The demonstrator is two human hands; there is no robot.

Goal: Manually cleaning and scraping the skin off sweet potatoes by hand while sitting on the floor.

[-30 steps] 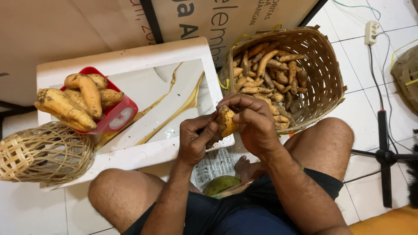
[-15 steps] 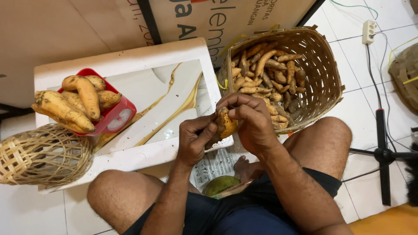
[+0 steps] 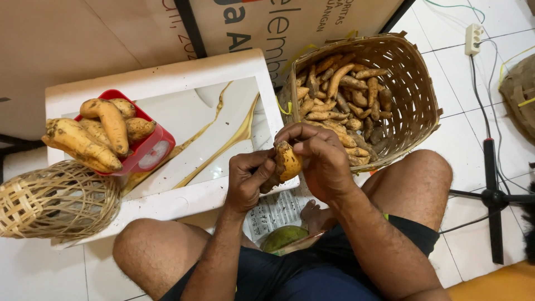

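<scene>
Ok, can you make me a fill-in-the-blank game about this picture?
1. Both hands, the left hand and right hand, hold one yellow ____.
2. The peeled roots are piled in a ____ tub.
3. The unpeeled roots lie in a woven ____.

Missing words: root; red; basket

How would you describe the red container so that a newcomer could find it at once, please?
Start at the white low table in front of the seated person. On its left end sits the red container, heaped with peeled yellow tubers. It is plastic and red, whereas the containers nearby are woven baskets.
</scene>
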